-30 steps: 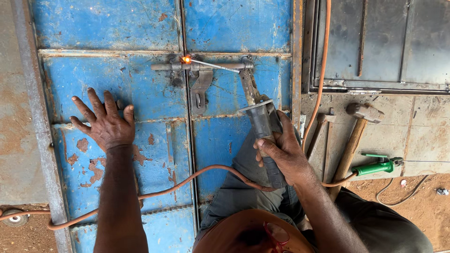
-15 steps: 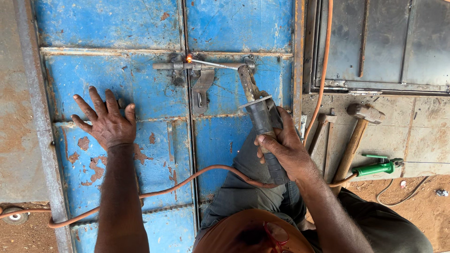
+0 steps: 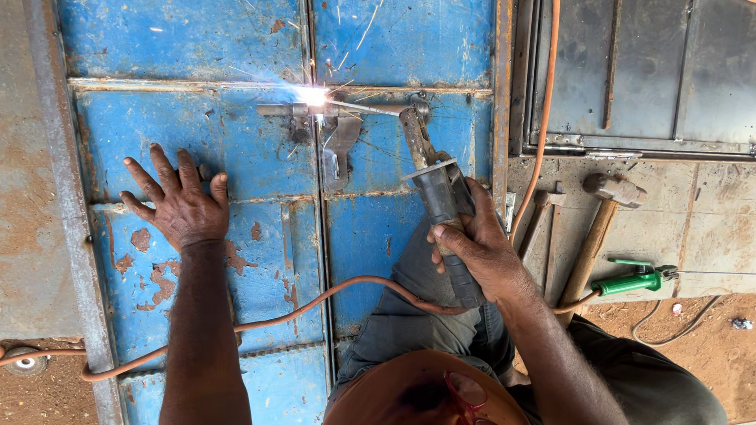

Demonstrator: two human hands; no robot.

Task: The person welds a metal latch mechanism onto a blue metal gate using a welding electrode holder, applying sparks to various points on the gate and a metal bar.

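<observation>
Right, fingers first: my right hand [image 3: 472,252] has its fingers wrapped tight around the dark handle of the electrode holder [image 3: 442,212], thumb laid across the grip. From its clamp the thin welding rod [image 3: 364,108] runs out to the far left, and its tip sits in a bright white arc [image 3: 313,96] with sparks flying off toward the far side. That arc is burning right on the grey metal latch bar [image 3: 346,110], which lies across the seam of the blue door [image 3: 197,47]. My left hand [image 3: 183,206] is grasping nothing: fingers spread wide, palm pressed flat on the blue panel, well to the left of the arc, among patches of flaked paint and rust. An orange cable [image 3: 276,319] loops across the near part of the door, passing under my left forearm. Over on the right, on the rusty sheet, a hammer [image 3: 600,216] lies with its wooden handle pointing near, and just right of it sits a green-handled tool [image 3: 638,279]. A grey metal frame [image 3: 638,79] fills the far right.
</observation>
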